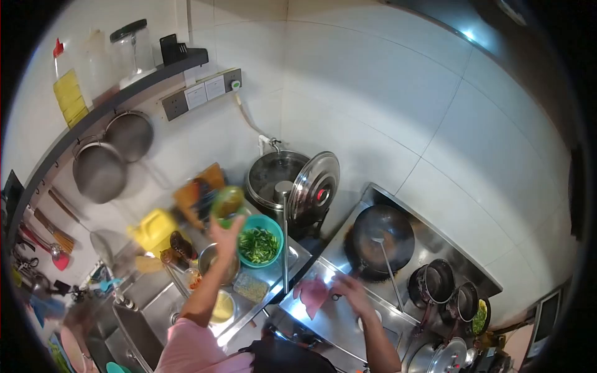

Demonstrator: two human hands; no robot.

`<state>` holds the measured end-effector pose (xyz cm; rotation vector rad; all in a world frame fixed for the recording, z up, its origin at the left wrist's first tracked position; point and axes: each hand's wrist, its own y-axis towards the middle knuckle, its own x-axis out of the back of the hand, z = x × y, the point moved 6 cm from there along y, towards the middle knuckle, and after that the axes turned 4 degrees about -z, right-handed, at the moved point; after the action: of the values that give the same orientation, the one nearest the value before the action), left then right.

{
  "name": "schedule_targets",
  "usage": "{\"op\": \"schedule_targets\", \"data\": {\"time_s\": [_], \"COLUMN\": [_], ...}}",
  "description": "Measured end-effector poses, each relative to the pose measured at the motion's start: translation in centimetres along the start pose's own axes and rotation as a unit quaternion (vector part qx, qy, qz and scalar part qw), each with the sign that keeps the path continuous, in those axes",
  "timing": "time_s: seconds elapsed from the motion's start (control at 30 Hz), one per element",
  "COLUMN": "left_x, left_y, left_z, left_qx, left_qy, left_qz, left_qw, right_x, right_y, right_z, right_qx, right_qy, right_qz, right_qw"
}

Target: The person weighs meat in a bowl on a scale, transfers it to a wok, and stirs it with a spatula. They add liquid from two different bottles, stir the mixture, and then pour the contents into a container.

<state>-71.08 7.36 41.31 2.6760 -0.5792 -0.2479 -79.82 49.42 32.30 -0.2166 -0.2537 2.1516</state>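
My left hand [227,234] is closed around a green-tinted see-through container [228,202], smeared by motion. It is held up just left of a teal basin [280,233] of chopped green vegetables [258,245]. My right hand [353,294] is at the lower left of a dark wok [382,239], wrapped over its handle, whose ring end shows past the fingers. A crumpled pink cloth [312,295] lies on the steel counter [336,317] just left of that hand. A long-handled ladle [388,270] rests in the wok, its handle reaching the counter.
A large steel pot [264,177] stands in the corner, its lid [316,186] leaning at its right. Small pots [431,283] sit right of the wok. A yellow jug [155,231], a metal bowl [222,264] and a sink [134,329] are at left. Overhead runs a shelf [112,109].
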Motion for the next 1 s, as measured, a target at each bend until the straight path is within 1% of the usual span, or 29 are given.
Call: {"op": "schedule_targets", "data": {"time_s": [0.03, 0.07, 0.1, 0.13, 0.17, 0.2, 0.27, 0.3, 0.33, 0.37, 0.4, 0.43, 0.47, 0.5, 0.53, 0.57, 0.6, 0.63, 0.67, 0.73, 0.77, 0.8, 0.87, 0.93, 1.0], "left_x": [2.5, 4.0, 5.8, 7.5, 8.5, 8.9, 9.9, 10.3, 11.1, 13.3, 13.6, 13.2, 13.2, 14.0, 14.5, 14.5, 14.0, 14.3, 15.0, 15.8, 15.7, 15.2, 12.4, 9.8, 7.5], "left_y": [1.8, 2.7, 3.7, 4.9, 5.5, 5.3, 4.6, 4.3, 3.8, 3.5, 3.1, 2.9, 2.9, 3.6, 3.7, 3.5, 3.3, 3.1, 2.6, 1.4, 0.0, -1.5, -6.1, -11.2, -18.2], "left_z": [2.1, 2.2, 5.1, 9.4, 12.3, 13.9, 16.9, 18.6, 20.5, 23.3, 25.3, 21.1, 22.6, 25.9, 26.9, 25.6, 22.5, 22.2, 21.9, 20.4, 17.9, 15.0, 8.3, 6.3, 9.1], "left_qx": [-0.009, 0.048, 0.044, 0.038, 0.032, 0.093, 0.136, 0.156, 0.140, 0.126, 0.112, 0.137, 0.165, 0.126, 0.146, 0.139, 0.188, 0.166, 0.143, 0.083, 0.046, 0.009, 0.066, 0.044, 0.188], "left_qy": [0.054, 0.029, 0.053, 0.076, 0.098, 0.058, 0.053, 0.050, 0.079, 0.121, 0.159, 0.165, 0.098, 0.117, 0.150, 0.153, 0.222, 0.215, 0.209, 0.222, 0.242, 0.260, 0.088, -0.048, -0.116], "left_qz": [-0.010, 0.006, 0.017, 0.027, 0.037, 0.048, 0.061, 0.068, 0.061, 0.038, 0.022, 0.016, 0.049, 0.059, 0.094, 0.106, 0.141, 0.110, 0.078, 0.023, -0.003, -0.030, -0.016, 0.048, 0.096], "left_qw": [0.998, 0.998, 0.997, 0.996, 0.994, 0.993, 0.987, 0.984, 0.985, 0.984, 0.981, 0.977, 0.980, 0.983, 0.973, 0.973, 0.946, 0.956, 0.964, 0.971, 0.969, 0.965, 0.994, 0.997, 0.971], "right_x": [1.5, 2.8, 4.1, 6.1, 8.2, 10.0, 13.6, 15.2, 16.9, 17.9, 18.6, 19.0, 19.5, 19.7, 19.4, 19.5, 20.4, 21.9, 22.7, 20.2, 18.9, 19.3, 19.6, 19.3, 19.0], "right_y": [-0.6, -1.3, -2.3, -2.8, -2.7, -2.8, -3.9, -4.2, -4.2, -4.8, -4.6, -4.7, -4.6, -4.3, -4.4, -4.2, -3.7, -2.7, -2.1, -3.2, -3.6, -4.0, -6.4, -8.7, -11.1], "right_z": [-0.4, -0.7, -1.2, -1.6, -2.4, -2.6, -1.1, -0.7, -0.8, -1.0, -1.5, -1.3, -1.9, -2.8, -3.2, -3.6, -5.0, -7.9, -9.4, -7.2, -6.1, -6.4, -6.4, -5.1, -3.7], "right_qx": [-0.010, -0.020, -0.031, -0.002, 0.029, 0.058, 0.056, 0.067, 0.076, 0.081, 0.004, -0.077, -0.101, -0.125, -0.153, -0.175, -0.160, -0.143, -0.125, -0.074, -0.049, -0.067, -0.042, -0.022, -0.008], "right_qy": [-0.019, -0.038, -0.055, -0.141, -0.225, -0.308, -0.402, -0.456, -0.507, -0.555, -0.578, -0.595, -0.634, -0.668, -0.653, -0.637, -0.620, -0.603, -0.583, -0.575, -0.571, -0.519, -0.427, -0.335, -0.243], "right_qz": [-0.031, -0.062, -0.094, -0.143, -0.190, -0.234, -0.379, -0.422, -0.462, -0.501, -0.477, -0.457, -0.438, -0.415, -0.403, -0.387, -0.376, -0.362, -0.346, -0.347, -0.346, -0.385, -0.419, -0.437, -0.441], "right_qw": [0.999, 0.997, 0.994, 0.980, 0.955, 0.920, 0.832, 0.780, 0.723, 0.659, 0.662, 0.657, 0.629, 0.605, 0.623, 0.643, 0.669, 0.697, 0.724, 0.737, 0.743, 0.760, 0.800, 0.834, 0.864]}}
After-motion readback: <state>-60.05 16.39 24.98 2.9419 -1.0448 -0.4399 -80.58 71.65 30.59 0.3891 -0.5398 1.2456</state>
